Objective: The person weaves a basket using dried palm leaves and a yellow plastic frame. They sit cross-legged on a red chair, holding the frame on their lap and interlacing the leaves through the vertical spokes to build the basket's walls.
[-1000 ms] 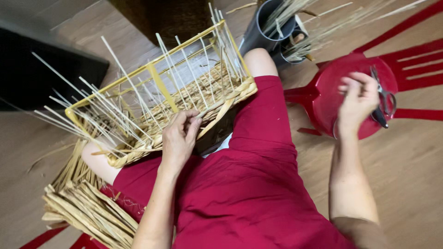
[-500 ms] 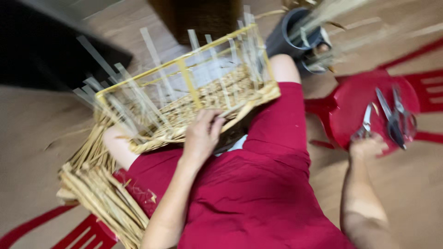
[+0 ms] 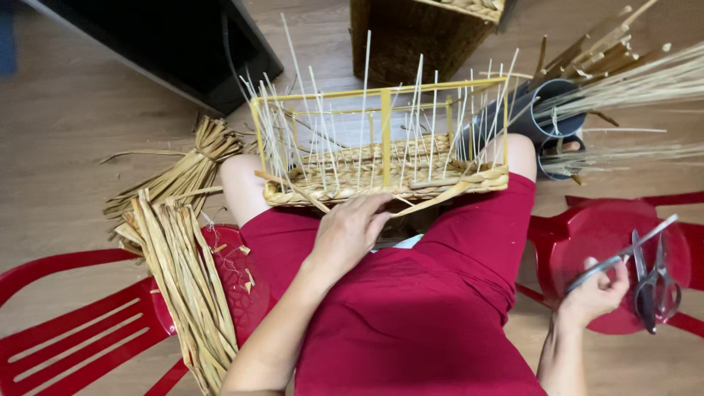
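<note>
Left hand (image 3: 350, 233): centre of the frame, fingers curled over the near woven edge of the half-woven basket (image 3: 381, 172), gripping a flat straw strand there.
Right hand (image 3: 598, 292): lower right of the frame, closed around a long thin metal tool (image 3: 623, 253) that slants up to the right.
Half-woven basket: centre of the frame, resting across the person's knees; its low wall is woven around a yellow wire frame (image 3: 386, 125), and many thin pale stakes stand up from it.
Scissors (image 3: 653, 286): lying on the red stool (image 3: 587, 235) at the right edge, just beside the right hand.
Clothing: red shorts (image 3: 411, 323) fill the lower middle.
Straw bundles (image 3: 180, 249): left of the frame, one lying over the red chair (image 3: 81, 330) at the lower left, another on the wooden floor (image 3: 73, 147) above it.
Grey tubes (image 3: 543, 117): upper right, holding long reeds that fan out to the right edge.
Dark wicker box (image 3: 411, 33): top centre, behind the basket.
</note>
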